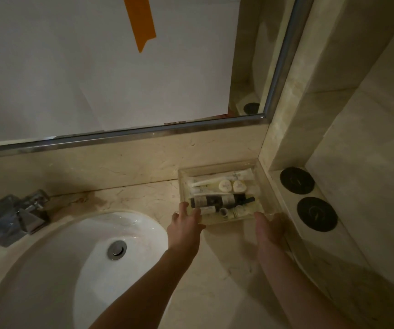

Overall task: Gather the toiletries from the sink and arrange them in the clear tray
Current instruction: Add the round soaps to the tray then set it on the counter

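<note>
The clear tray sits on the marble counter in the back right corner, its far side against the backsplash and its right side close to the raised ledge. Inside it lie the toiletries: white tubes along the back, two round cream-coloured caps side by side near the middle, a dark bottle lying lengthwise across the tray with its cap toward the right, and small pale bottles along the front edge. The left hand reaches to the tray's front left corner, fingers spread and fairly straight, the fingertips resting on or over the rim; it grips nothing. The right hand reaches to the front right corner, palm turned inward, with the fingers against the tray's near edge; the dim light and blur make it impossible to tell whether they curl around the edge or only touch it. Left of the tray, the white sink basin is set into the counter, with a metal drain plug at its bottom and a chrome tap behind it. Two dark round discs lie on the ledge to the right. Above the backsplash a framed mirror is largely covered by white paper bearing a strip of orange tape.
</note>
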Action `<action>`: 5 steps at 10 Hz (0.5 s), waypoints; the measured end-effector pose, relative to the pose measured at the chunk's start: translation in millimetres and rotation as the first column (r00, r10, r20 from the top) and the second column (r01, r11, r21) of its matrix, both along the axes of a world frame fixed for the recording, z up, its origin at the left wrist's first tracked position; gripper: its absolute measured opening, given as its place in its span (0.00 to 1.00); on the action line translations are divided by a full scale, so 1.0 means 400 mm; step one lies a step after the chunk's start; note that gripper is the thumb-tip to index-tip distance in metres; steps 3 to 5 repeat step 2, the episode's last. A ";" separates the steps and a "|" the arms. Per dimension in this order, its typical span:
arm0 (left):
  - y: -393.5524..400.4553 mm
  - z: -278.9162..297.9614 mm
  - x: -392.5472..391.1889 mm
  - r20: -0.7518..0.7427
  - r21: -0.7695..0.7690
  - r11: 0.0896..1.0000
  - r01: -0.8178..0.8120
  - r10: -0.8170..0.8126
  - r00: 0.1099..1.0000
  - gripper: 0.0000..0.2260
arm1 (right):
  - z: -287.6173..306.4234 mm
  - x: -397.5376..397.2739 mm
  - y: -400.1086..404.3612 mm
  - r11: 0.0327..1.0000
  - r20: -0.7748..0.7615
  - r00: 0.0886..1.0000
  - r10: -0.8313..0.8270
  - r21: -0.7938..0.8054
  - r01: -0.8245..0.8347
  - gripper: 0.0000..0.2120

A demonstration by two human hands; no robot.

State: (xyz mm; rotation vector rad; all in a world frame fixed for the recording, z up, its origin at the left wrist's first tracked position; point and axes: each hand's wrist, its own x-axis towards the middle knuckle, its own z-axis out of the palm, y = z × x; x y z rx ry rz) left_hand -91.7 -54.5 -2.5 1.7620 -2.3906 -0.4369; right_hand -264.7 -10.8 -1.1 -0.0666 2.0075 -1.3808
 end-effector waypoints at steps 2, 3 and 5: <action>-0.015 0.008 -0.002 -0.035 0.003 1.000 0.005 -0.005 0.999 0.25 | -0.012 0.009 0.009 0.997 -0.100 0.995 -0.007 0.076 0.015 0.30; -0.015 0.008 -0.002 -0.035 0.003 1.000 0.005 -0.005 0.999 0.25 | -0.012 0.009 0.009 0.997 -0.100 0.995 -0.007 0.076 0.015 0.30; -0.015 0.008 -0.002 -0.035 0.003 1.000 0.005 -0.005 0.999 0.25 | -0.012 0.009 0.009 0.997 -0.100 0.995 -0.007 0.076 0.015 0.30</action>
